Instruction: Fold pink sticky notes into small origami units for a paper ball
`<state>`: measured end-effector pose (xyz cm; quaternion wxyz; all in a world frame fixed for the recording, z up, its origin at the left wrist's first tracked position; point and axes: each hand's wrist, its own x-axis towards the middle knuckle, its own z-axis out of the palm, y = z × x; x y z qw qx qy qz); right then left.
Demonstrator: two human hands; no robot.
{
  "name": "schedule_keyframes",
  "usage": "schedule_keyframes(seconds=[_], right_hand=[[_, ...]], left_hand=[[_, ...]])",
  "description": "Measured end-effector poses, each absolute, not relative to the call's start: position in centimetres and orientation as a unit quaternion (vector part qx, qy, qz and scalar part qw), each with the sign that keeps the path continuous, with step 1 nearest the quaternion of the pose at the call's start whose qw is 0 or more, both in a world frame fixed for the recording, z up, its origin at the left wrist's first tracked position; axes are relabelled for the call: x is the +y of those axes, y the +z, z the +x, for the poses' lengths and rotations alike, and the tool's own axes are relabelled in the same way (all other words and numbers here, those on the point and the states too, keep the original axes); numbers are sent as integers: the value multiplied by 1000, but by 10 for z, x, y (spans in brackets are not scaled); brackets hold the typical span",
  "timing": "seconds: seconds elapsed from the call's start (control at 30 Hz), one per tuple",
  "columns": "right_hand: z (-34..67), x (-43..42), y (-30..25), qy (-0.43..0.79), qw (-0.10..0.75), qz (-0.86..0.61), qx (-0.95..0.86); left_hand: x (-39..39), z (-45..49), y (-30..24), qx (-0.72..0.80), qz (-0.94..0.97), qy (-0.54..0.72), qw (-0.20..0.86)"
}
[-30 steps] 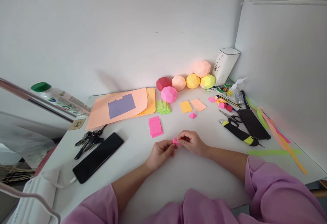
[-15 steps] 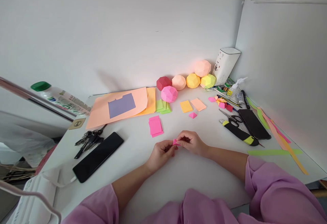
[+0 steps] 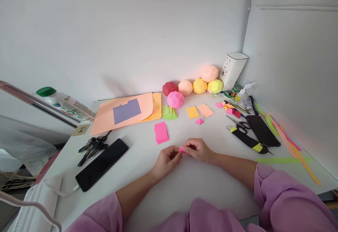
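A small folded piece of pink paper [image 3: 182,149] is pinched between my two hands over the front middle of the table. My left hand [image 3: 167,159] grips its left side with thumb and fingers, and my right hand [image 3: 200,150] grips its right side; the fingers cover most of it. Beyond my left hand lies a stack of pink paper rectangles [image 3: 161,132]. A small folded pink paper unit [image 3: 200,121] rests on the table past my right hand. Orange [image 3: 193,112] and peach [image 3: 205,110] paper pieces lie just behind that unit.
Several faceted paper balls [image 3: 185,87] line the back wall. Right are scissors [image 3: 240,123], a utility knife [image 3: 248,140], a black phone-like slab [image 3: 263,130] and paper strips [image 3: 286,160]. Left are keys [image 3: 95,145], a black phone [image 3: 102,164], a bottle [image 3: 66,103] and large peach sheets [image 3: 104,114].
My fingers have shifted slightly on the pink paper, and less of it shows between them. The whole view has moved a little, so things sit slightly lower.
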<state>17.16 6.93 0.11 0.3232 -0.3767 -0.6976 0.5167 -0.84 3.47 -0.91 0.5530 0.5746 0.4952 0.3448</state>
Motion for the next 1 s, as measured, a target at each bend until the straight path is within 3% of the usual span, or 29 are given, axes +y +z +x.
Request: schedule_keyframes(seconds=[0.5, 1.0], right_hand=[[173, 70, 3, 547, 299, -358, -695], [165, 67, -4, 459, 273, -413, -738]], left_hand=[[39, -9, -9, 467, 590, 351, 557], [39, -9, -10, 456, 584, 373, 558]])
